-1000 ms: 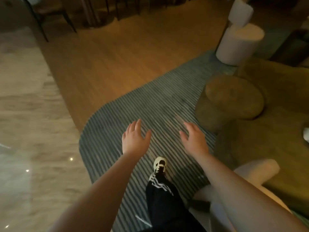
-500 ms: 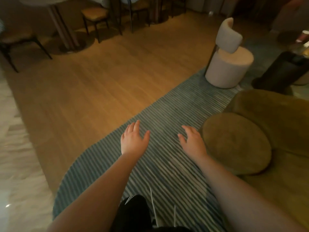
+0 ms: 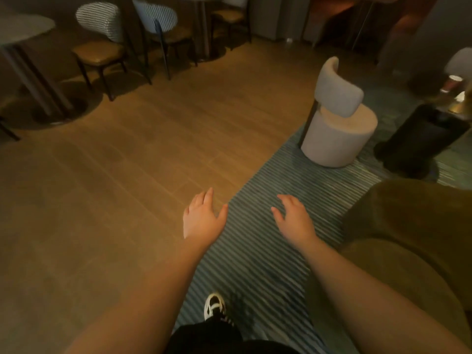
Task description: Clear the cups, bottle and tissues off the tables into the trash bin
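Observation:
My left hand (image 3: pixel 203 219) and my right hand (image 3: pixel 293 219) are stretched out in front of me, palms down, fingers apart, holding nothing. They hover over the edge of a striped blue-grey rug (image 3: pixel 255 251). Far off at the right edge stands a tall black trash bin (image 3: pixel 424 136). Behind it a red paper cup (image 3: pixel 453 83) sits on a low table top (image 3: pixel 444 100), with something pale and blurred beside it. No bottle or tissues can be made out.
A white round stool chair (image 3: pixel 337 123) stands on the rug ahead right. An olive sofa with a round cushion (image 3: pixel 408 251) fills the right side. Wooden floor (image 3: pixel 127 175) lies to the left, with dining chairs (image 3: pixel 99 47) and a round table (image 3: pixel 20 29) at the back.
The view has lifted and swung, bringing the dining chairs, the bin and the cup table further into sight. I have stepped forward along the rug. Both hands stay spread and empty.

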Tool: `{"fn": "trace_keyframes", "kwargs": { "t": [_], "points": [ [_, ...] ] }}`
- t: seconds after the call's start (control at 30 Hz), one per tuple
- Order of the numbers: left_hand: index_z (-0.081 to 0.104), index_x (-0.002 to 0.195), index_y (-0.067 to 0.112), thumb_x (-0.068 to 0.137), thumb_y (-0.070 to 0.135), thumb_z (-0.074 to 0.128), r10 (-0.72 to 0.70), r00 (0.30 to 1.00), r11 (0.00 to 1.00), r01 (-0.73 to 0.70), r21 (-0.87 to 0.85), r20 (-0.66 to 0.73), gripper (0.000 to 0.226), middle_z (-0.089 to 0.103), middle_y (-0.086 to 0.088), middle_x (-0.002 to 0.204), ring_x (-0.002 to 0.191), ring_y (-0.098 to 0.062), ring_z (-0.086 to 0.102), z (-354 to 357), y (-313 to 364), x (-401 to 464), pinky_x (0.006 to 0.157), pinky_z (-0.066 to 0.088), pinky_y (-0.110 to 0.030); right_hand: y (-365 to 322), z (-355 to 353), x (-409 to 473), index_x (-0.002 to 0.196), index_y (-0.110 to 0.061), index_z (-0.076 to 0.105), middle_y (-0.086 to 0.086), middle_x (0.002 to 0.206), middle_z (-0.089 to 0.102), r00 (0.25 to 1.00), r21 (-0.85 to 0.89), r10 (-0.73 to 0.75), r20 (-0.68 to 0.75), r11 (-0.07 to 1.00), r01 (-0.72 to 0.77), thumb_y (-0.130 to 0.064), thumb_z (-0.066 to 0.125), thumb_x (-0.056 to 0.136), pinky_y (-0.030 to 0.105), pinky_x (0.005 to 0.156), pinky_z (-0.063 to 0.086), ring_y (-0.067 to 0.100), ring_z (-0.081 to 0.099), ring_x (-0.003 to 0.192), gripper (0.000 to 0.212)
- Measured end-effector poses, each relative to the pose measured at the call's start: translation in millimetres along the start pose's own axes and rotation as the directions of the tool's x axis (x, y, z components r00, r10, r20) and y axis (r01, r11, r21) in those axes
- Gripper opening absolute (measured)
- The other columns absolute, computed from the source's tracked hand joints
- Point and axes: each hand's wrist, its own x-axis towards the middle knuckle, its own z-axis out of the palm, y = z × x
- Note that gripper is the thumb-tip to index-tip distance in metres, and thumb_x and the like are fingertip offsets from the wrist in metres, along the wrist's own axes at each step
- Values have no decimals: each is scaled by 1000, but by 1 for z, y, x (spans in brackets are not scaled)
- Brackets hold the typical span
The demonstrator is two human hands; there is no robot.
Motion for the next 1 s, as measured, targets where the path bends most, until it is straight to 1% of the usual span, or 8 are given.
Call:
{"fn": "trace_keyframes", "kwargs": {
  "t": [0.1,0.27,0.4,0.53,0.7,0.83,0.97,1.0],
  "points": [
    [28,150,19,94,54,40,12,1000,1000,-12,-1,-5,67,33,-6,154,143,-21,25,-15,4,81,113,25,-41,-22,-8,73,140,-17,39,3,144,40,999,8,18,-39,1000,-18,-40,43,98,42,103,38,23,38,130,48],
    [27,150,19,94,54,40,24,999,1000,-24,5,30,67,32,-6,154,143,-21,24,-18,14,194,114,25,-41,-37,-17,181,139,-17,41,3,143,42,998,18,44,-46,999,-43,-39,44,98,41,104,37,23,40,129,47],
    [25,150,20,93,56,38,47,996,999,-48,15,71,68,32,-6,154,143,-21,24,0,27,287,114,25,-42,-28,-23,271,140,-16,40,4,143,41,997,29,68,-45,997,-67,-38,43,98,43,105,36,23,38,130,47],
    [26,150,19,93,56,38,59,995,997,-63,41,84,69,33,-7,154,143,-22,25,27,46,397,114,26,-43,-3,-27,378,139,-12,41,8,144,40,994,47,76,-78,996,-72,-35,44,98,44,106,34,25,37,131,47],
    [26,150,20,93,53,41,72,994,996,-77,49,88,67,33,-6,154,143,-21,24,53,111,564,114,24,-39,36,-64,543,140,-12,39,7,148,36,990,18,130,-52,991,-129,-38,42,99,44,105,35,27,36,132,49],
    [27,150,19,94,51,43,112,992,993,-115,37,57,66,34,-8,153,142,-22,26,52,178,694,113,25,-40,62,-114,662,139,-11,40,8,146,38,984,-26,147,-98,988,-150,-39,41,99,43,105,34,27,36,132,49],
    [28,149,18,94,50,43,157,986,987,-159,31,63,66,33,-8,153,142,-24,27,60,231,791,113,26,-41,84,-158,754,141,-12,36,6,148,35,974,7,199,-111,980,-199,-41,40,99,43,105,36,26,39,130,52],
    [29,149,17,94,50,43,163,984,986,-165,30,70,66,34,-9,153,141,-24,27,65,243,812,113,26,-40,90,-167,775,143,-12,35,6,149,33,972,15,207,-108,978,-207,-41,39,99,43,106,35,26,38,131,53]
  ]
}}
